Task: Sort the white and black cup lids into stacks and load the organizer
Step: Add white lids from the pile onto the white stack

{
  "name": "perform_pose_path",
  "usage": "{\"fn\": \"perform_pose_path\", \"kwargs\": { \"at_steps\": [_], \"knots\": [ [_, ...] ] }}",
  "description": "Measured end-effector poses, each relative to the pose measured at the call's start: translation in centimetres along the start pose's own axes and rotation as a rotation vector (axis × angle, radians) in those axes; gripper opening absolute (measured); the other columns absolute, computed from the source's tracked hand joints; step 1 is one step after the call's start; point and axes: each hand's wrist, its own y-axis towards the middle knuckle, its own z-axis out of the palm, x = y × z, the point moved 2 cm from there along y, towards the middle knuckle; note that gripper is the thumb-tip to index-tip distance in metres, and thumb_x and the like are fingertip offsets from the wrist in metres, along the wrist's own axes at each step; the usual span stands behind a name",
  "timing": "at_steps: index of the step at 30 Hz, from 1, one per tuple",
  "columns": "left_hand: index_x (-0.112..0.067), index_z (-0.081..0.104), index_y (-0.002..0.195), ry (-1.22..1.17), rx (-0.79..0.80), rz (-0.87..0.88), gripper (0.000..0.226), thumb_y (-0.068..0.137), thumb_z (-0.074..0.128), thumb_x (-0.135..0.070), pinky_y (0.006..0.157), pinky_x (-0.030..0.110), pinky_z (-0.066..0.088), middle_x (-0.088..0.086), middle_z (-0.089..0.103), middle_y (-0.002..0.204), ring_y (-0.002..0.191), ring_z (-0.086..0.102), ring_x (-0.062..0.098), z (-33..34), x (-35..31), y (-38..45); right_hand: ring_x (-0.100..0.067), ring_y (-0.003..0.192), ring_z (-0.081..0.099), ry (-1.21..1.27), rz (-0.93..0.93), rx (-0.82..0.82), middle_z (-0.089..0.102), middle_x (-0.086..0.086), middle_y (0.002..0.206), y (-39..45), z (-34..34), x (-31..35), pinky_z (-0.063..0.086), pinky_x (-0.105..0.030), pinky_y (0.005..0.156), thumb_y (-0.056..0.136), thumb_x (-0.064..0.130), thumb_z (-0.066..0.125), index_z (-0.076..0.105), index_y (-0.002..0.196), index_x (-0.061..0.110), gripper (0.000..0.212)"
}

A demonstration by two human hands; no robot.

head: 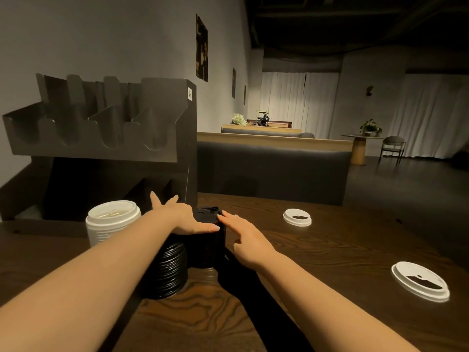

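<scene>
Two stacks of black lids stand on the wooden table (330, 250): a nearer one (168, 270) and a farther one (209, 240). My left hand (180, 217) lies over the farther black stack with fingers spread and straight, thumb along its front edge. My right hand (243, 237) is beside that stack on the right, its fingertips touching the rim. A stack of white lids (111, 222) stands to the left. Single white lids lie at the far right (297, 217) and near right (420, 284). The dark organizer (101, 138) stands behind the stacks.
A padded bench back (274, 171) runs behind the table's far edge. The organizer has slotted upper bins and lower compartments. Further back are a round table with a plant and a chair (392, 147).
</scene>
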Motion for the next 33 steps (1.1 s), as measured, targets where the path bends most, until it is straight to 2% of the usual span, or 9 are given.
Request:
{"fn": "perform_pose_path", "kwargs": {
  "at_steps": [4, 7, 10, 15, 18, 21, 24, 28, 33],
  "knots": [
    [-0.019, 0.011, 0.153, 0.014, -0.154, 0.004, 0.109, 0.07, 0.024, -0.089, 0.108, 0.065, -0.012, 0.002, 0.005, 0.161, 0.147, -0.012, 0.026, -0.5, -1.5, -0.6, -0.015, 0.146, 0.008, 0.027, -0.035, -0.08, 0.007, 0.014, 0.158, -0.2, -0.4, -0.5, 0.026, -0.037, 0.113, 0.097, 0.013, 0.043, 0.024, 0.146, 0.041, 0.06],
    [-0.019, 0.013, 0.152, -0.065, -0.289, 0.075, 0.096, 0.08, 0.023, -0.081, 0.108, 0.063, -0.012, 0.001, 0.006, 0.161, 0.147, -0.012, 0.024, -0.6, -4.3, -1.4, -0.013, 0.146, 0.01, 0.138, 0.001, -0.228, 0.011, 0.012, 0.158, -0.9, -1.0, -1.2, 0.021, -0.041, 0.117, 0.101, 0.025, 0.039, 0.028, 0.146, 0.038, 0.048],
    [-0.021, 0.018, 0.151, -0.12, -0.309, 0.158, 0.08, 0.089, 0.019, -0.071, 0.108, 0.061, -0.015, 0.001, 0.006, 0.161, 0.146, -0.015, 0.022, -0.3, -7.7, -2.4, -0.016, 0.146, 0.011, 0.054, 0.096, -0.294, 0.016, 0.008, 0.158, -2.1, -2.1, -2.9, 0.017, -0.044, 0.117, 0.101, 0.037, 0.037, 0.028, 0.146, 0.036, 0.046],
    [-0.021, 0.026, 0.149, -0.253, -0.327, 0.264, 0.071, 0.094, 0.019, -0.065, 0.111, 0.055, -0.015, 0.001, 0.007, 0.161, 0.145, -0.019, 0.022, 1.4, -13.3, -2.9, -0.027, 0.147, 0.001, -0.197, 0.414, -0.309, 0.009, -0.002, 0.16, -5.4, -4.3, -6.9, 0.002, -0.052, 0.116, 0.096, 0.056, 0.029, 0.02, 0.149, 0.035, 0.057],
    [-0.019, 0.026, 0.15, -0.364, -0.226, 0.335, 0.07, 0.095, 0.018, -0.062, 0.113, 0.051, -0.014, 0.001, 0.007, 0.161, 0.145, -0.019, 0.021, 4.1, -17.3, -3.2, -0.035, 0.145, -0.013, -0.396, 0.624, -0.289, -0.004, -0.01, 0.16, -8.0, -5.2, -10.2, -0.007, -0.059, 0.112, 0.092, 0.065, 0.023, 0.011, 0.152, 0.031, 0.07],
    [-0.019, 0.022, 0.151, -0.379, -0.1, 0.365, 0.073, 0.094, 0.016, -0.064, 0.112, 0.054, -0.015, -0.001, 0.007, 0.161, 0.146, -0.015, 0.018, 7.1, -20.7, -3.1, -0.04, 0.142, -0.02, -0.552, 0.858, -0.277, -0.013, -0.018, 0.157, -10.7, -6.3, -13.5, -0.007, -0.066, 0.108, 0.091, 0.064, 0.029, 0.004, 0.153, 0.025, 0.077],
    [-0.018, 0.022, 0.151, -0.411, -0.133, 0.272, 0.073, 0.094, 0.018, -0.064, 0.115, 0.055, -0.008, -0.002, 0.015, 0.16, 0.148, -0.004, 0.018, 7.7, -21.8, -1.7, -0.043, 0.141, -0.019, -0.487, 1.025, -0.257, -0.015, -0.02, 0.156, -12.0, -6.9, -15.5, -0.003, -0.069, 0.107, 0.091, 0.061, 0.03, 0.001, 0.153, 0.024, 0.078],
    [-0.019, 0.019, 0.151, -0.399, -0.165, 0.26, 0.072, 0.094, 0.024, -0.063, 0.116, 0.053, -0.004, -0.001, 0.014, 0.16, 0.148, -0.003, 0.018, 7.3, -22.7, 0.2, -0.046, 0.142, -0.013, -0.479, 0.991, -0.179, -0.002, -0.022, 0.157, -10.7, -7.1, -16.7, 0.001, -0.067, 0.108, 0.092, 0.056, 0.027, 0.007, 0.152, 0.025, 0.07],
    [-0.019, 0.013, 0.152, -0.396, -0.238, 0.324, 0.071, 0.095, 0.03, -0.059, 0.116, 0.051, -0.005, -0.001, 0.008, 0.161, 0.147, -0.007, 0.017, 6.9, -24.0, 2.3, -0.035, 0.144, 0.003, -0.467, 0.643, -0.169, 0.012, -0.013, 0.157, -8.8, -7.4, -17.9, 0.01, -0.056, 0.115, 0.094, 0.044, 0.031, 0.016, 0.151, 0.021, 0.063]
  ]
}}
